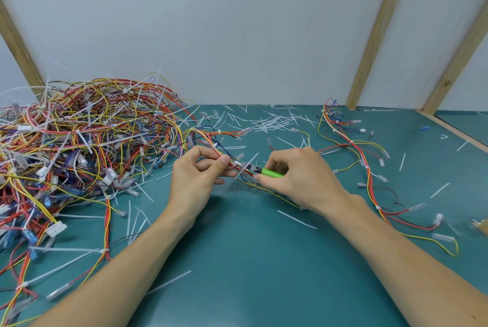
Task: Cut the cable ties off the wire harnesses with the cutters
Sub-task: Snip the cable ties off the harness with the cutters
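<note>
Near edge: teal bench top (250, 260) mostly bare between forearms, few cut tie strips only. Left hand (196, 177) pinches wire harness (211, 141) between thumb and fingers. Right hand (298, 176) closed round green-handled cutters (266, 172), tip at white cable tie (247, 165) (jaw gap unreadable). Left: tangled harness pile (79, 141). Right: separate harness (356, 147). Far edge: cut ties (272, 120) below white wall panel (224, 22).

Left hand (196, 176) pinches a red-yellow wire harness (211, 141) above the green table (250, 260). Right hand (298, 176) grips green-handled cutters (266, 171), tip at a white cable tie (247, 165). Big harness pile (79, 141) at left; cut tie scraps (272, 120) behind.
</note>
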Motion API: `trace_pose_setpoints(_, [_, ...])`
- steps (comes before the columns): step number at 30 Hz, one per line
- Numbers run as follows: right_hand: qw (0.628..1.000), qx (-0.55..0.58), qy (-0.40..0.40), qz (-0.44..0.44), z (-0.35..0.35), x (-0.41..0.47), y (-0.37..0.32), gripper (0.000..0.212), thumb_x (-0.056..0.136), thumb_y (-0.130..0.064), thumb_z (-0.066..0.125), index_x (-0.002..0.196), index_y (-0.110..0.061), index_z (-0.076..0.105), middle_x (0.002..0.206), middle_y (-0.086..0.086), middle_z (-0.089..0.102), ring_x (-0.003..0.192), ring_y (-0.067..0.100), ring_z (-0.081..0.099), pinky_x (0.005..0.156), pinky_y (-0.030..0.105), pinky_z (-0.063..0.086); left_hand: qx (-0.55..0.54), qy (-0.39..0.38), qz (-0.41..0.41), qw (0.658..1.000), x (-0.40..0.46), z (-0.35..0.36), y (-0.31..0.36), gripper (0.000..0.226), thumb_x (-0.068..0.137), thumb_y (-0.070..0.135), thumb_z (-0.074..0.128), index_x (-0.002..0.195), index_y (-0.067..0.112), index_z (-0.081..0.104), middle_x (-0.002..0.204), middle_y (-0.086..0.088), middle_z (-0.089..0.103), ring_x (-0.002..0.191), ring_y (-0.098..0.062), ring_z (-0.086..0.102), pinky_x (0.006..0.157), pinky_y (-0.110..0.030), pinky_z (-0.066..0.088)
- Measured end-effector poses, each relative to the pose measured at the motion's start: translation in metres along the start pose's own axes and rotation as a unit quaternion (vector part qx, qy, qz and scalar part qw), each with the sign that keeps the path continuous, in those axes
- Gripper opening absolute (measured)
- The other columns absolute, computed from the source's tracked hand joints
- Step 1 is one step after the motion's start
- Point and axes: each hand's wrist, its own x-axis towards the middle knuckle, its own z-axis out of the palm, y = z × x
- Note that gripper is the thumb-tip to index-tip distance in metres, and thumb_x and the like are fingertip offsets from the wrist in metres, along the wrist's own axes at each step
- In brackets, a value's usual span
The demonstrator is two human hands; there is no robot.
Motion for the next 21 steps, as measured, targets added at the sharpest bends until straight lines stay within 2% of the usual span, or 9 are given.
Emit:
trace_pose_setpoints(5, [0.999,0.016,0.030,0.024,0.005,0.001,0.003,0.036,0.081,-0.061,0.074,0.070,-0.028,0.066,0.061,-0.011,0.066,0.064,0.010,0.059,0.061,0.031,0.048,-0.006,-0.001,0.003,1.000,0.000,0.000,0.001,0.015,0.091,0.014,0.070,0.088,0.011,0.056,0.075,-0.005,0.077,0.075,-0.021,0.077,0.057,-0.022,0.056])
trace_pose_setpoints(10, [0.988,0.116,0.071,0.073,0.007,0.003,0.004,0.031,0.090,-0.050,0.073,0.073,-0.026,0.065,0.066,-0.011,0.070,0.060,0.006,0.062,0.062,0.030,0.050,-0.017,0.001,-0.005,1.000,0.001,-0.001,0.001,0.016,0.091,0.017,0.072,0.088,0.011,0.058,0.079,-0.008,0.078,0.076,-0.023,0.077,0.058,-0.022,0.056])
trace_pose_setpoints(13, [0.956,0.277,0.018,0.097,0.006,0.005,0.000,0.023,0.091,-0.032,0.078,0.078,-0.018,0.065,0.065,-0.004,0.071,0.051,0.010,0.060,0.057,0.031,0.051,-0.030,0.000,-0.014,0.999,0.002,-0.002,0.000,0.016,0.091,0.019,0.073,0.090,0.011,0.059,0.083,-0.009,0.078,0.079,-0.024,0.077,0.059,-0.023,0.057])
trace_pose_setpoints(15, [0.941,0.324,-0.024,0.099,0.005,0.005,-0.002,0.023,0.085,-0.026,0.084,0.082,-0.014,0.065,0.065,-0.003,0.071,0.053,0.012,0.059,0.056,0.032,0.051,-0.036,0.002,-0.020,0.999,0.003,-0.003,0.000,0.016,0.091,0.021,0.073,0.092,0.012,0.060,0.084,-0.009,0.078,0.080,-0.024,0.077,0.061,-0.024,0.058])
trace_pose_setpoints(18, [0.939,0.326,-0.063,0.094,0.004,0.002,-0.006,0.028,0.078,-0.026,0.090,0.085,-0.014,0.066,0.084,0.003,0.078,0.064,0.009,0.063,0.061,0.026,0.050,-0.045,0.000,-0.026,0.999,0.004,-0.004,0.000,0.020,0.089,0.025,0.074,0.095,0.011,0.061,0.086,-0.009,0.079,0.083,-0.023,0.077,0.062,-0.025,0.059])
trace_pose_setpoints(21, [0.950,0.293,-0.064,0.091,0.006,0.000,-0.007,0.025,0.078,-0.017,0.089,0.086,-0.014,0.066,0.084,-0.005,0.079,0.067,0.005,0.066,0.065,0.020,0.049,-0.053,-0.021,-0.024,0.998,0.003,-0.003,0.000,0.022,0.087,0.027,0.073,0.099,0.012,0.064,0.088,-0.009,0.079,0.085,-0.024,0.077,0.062,-0.024,0.059])
